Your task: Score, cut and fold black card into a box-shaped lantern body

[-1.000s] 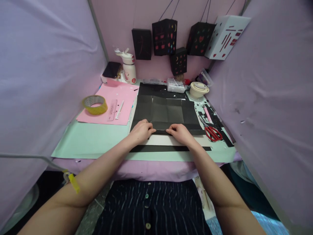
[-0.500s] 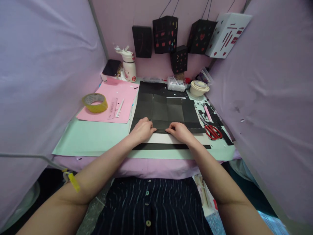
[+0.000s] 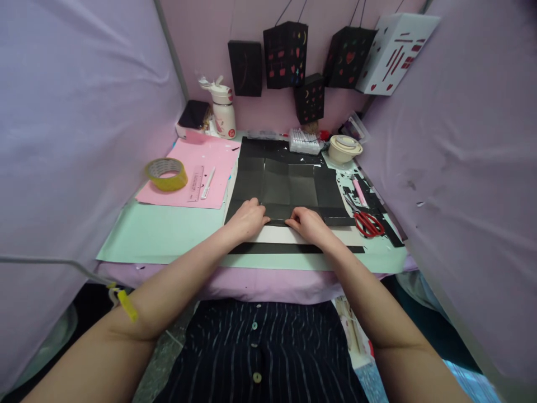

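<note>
A sheet of black card (image 3: 289,184) with fold creases lies across the middle of the table. My left hand (image 3: 249,218) is closed at its near edge, fingertips pinching the folded strip there. A short way to the right, my right hand (image 3: 308,223) pinches the same edge between thumb and bent fingers. White paper (image 3: 277,235) shows beneath the card, and a narrow black paper strip (image 3: 293,248) lies nearer to me.
Red-handled scissors (image 3: 368,224) and a pink craft knife (image 3: 358,190) lie right of the card among black scraps. Yellow tape (image 3: 166,183), a ruler (image 3: 195,183) and a white pen (image 3: 208,183) rest on pink paper (image 3: 155,197). Black box lanterns (image 3: 286,56) hang behind.
The camera view has shifted slightly. Both hands stay pinched on the card's near edge, and the card's creased panels look slightly flatter at the far side.
</note>
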The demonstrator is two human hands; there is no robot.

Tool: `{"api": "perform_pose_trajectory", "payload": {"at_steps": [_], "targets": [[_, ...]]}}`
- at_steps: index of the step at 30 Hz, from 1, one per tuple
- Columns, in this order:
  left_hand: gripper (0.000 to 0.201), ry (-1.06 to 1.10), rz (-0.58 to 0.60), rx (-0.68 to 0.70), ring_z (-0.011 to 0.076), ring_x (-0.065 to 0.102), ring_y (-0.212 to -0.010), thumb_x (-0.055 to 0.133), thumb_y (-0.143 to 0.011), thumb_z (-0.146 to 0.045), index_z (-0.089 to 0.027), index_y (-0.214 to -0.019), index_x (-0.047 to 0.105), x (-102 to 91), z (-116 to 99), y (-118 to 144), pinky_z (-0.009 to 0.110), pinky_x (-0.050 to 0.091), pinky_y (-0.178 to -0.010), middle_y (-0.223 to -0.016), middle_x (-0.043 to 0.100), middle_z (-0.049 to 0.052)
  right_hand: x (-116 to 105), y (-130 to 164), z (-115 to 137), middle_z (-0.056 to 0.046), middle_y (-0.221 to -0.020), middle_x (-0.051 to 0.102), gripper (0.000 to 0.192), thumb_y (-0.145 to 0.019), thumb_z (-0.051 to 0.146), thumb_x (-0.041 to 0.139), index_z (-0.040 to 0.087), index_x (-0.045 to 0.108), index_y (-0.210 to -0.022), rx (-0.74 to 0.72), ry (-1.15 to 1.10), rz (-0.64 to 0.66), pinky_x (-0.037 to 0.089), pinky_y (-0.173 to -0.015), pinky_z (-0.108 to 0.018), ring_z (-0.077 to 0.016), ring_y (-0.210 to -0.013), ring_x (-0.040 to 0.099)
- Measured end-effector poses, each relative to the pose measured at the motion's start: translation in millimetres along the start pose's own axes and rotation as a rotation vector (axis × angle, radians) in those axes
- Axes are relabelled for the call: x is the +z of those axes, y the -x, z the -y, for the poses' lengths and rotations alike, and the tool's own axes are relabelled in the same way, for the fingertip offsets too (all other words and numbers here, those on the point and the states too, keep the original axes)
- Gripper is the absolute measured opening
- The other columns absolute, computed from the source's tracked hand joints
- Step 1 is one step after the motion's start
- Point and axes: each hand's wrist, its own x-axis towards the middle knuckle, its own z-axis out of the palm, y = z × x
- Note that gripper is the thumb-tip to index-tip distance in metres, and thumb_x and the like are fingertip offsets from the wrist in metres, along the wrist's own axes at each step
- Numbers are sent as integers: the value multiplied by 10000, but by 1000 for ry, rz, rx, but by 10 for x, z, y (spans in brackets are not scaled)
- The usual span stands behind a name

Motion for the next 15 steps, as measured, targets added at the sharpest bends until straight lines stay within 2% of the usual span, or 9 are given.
{"api": "perform_pose_trajectory", "payload": {"at_steps": [4, 7, 8, 10, 13, 15], "targets": [[261, 29, -42, -15, 265, 574, -889, 522, -925, -311, -101, -890, 672, 39, 17, 18, 352, 442, -811, -940, 553, 122, 10, 3, -22, -28, -796, 601, 138, -823, 275, 654, 191, 546, -808, 43, -31, -44, 356, -638, -267, -164, -704, 532], [223, 39, -172, -9, 244, 555, -891, 557, -915, -293, -107, -1014, 632, 106, 26, 77, 335, 431, -779, -981, 546, 110, 37, 6, -48, -9, -798, 586, 173, -795, 269, 675, 195, 534, -861, 57, -103, -77, 364, -643, -264, -156, -699, 526], [217, 34, -221, 37, 243, 542, -922, 548, -921, -270, -127, -1070, 617, 132, 28, 101, 336, 422, -786, -1013, 544, 104, 50, 5, -59, -7, -798, 585, 167, -792, 265, 674, 195, 536, -852, 48, -123, -85, 367, -652, -264, -156, -709, 527], [220, 0, -266, 215, 239, 504, -993, 488, -949, -223, -185, -1131, 606, 177, 26, 146, 342, 399, -825, -1068, 543, 85, 78, 0, -85, -6, -792, 586, 154, -787, 273, 672, 195, 546, -826, 30, -151, -103, 371, -660, -266, -156, -721, 529], [279, -73, -185, 472, 226, 467, -1000, 385, -984, -189, -192, -1126, 626, 207, 9, 186, 332, 376, -866, -1046, 558, 70, 107, -4, -128, -2, -781, 595, 143, -770, 282, 680, 193, 572, -801, 33, -195, -136, 382, -654, -269, -155, -705, 530], [310, -98, -136, 519, 224, 471, -964, 353, -988, -179, -150, -1128, 628, 205, -9, 196, 326, 379, -858, -1017, 568, 80, 104, 20, -149, -2, -771, 610, 104, -778, 263, 661, 189, 597, -814, 45, -280, -160, 406, -661, -272, -154, -695, 546]]}}
